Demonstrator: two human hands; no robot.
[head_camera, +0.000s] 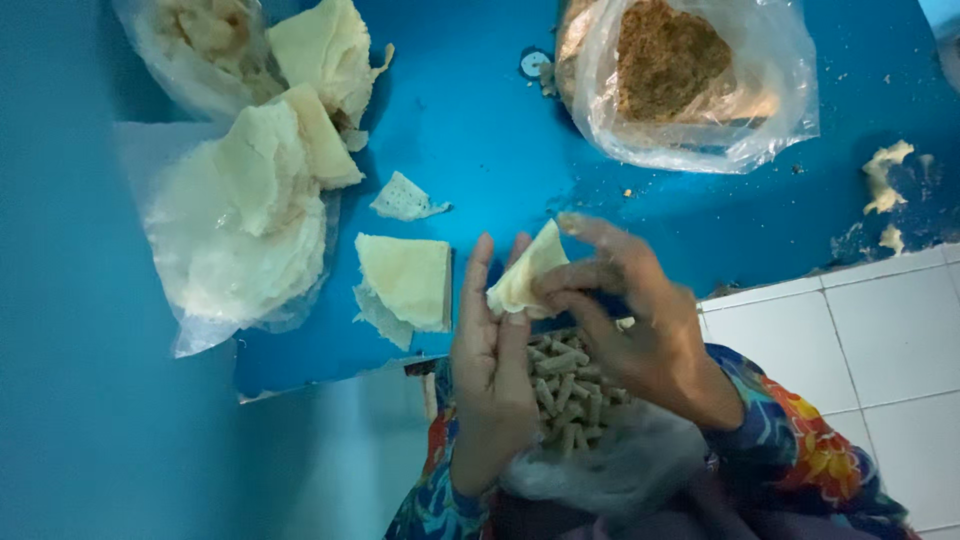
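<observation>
Pinched between the fingers of left hand (490, 345) and right hand (630, 315) at centre frame, a folded pale wrapper (525, 280), above a bag of small rolled pieces (565, 395) at 6 o'clock, with stacked wrappers (240, 220) at 9 o'clock on the blue desk (480, 120) and a bag of brown filling (680, 75) at 1 o'clock.
</observation>
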